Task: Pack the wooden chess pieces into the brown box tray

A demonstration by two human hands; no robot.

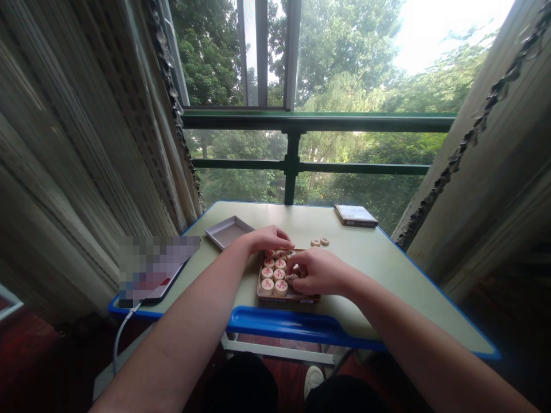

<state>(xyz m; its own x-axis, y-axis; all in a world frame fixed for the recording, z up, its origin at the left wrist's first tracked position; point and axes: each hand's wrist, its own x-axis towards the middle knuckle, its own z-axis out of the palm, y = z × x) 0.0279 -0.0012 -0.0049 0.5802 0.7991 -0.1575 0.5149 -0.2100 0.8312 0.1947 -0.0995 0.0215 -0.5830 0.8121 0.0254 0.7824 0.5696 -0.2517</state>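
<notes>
On the desk a shallow box (260,289) holds stacked round Chinese chess pieces (280,287); those in its left columns show red characters. My right hand (322,271) is over the box's right side, thumb and fingers pinched around a pale chess piece (292,277) with dark marking, at the level of the other pieces. At the far rim lies my left hand (271,236), its fingers curled down onto the box edge; their tips are partly hidden. Two loose chess pieces (315,243) sit on the desk beyond my right hand.
An empty grey lid (230,231) lies at the back left. To the far right is a flat closed box or book (356,215). A tablet-like device (166,287) with a white cable (118,332) is on the left edge. The desk (413,287) has a blue rim.
</notes>
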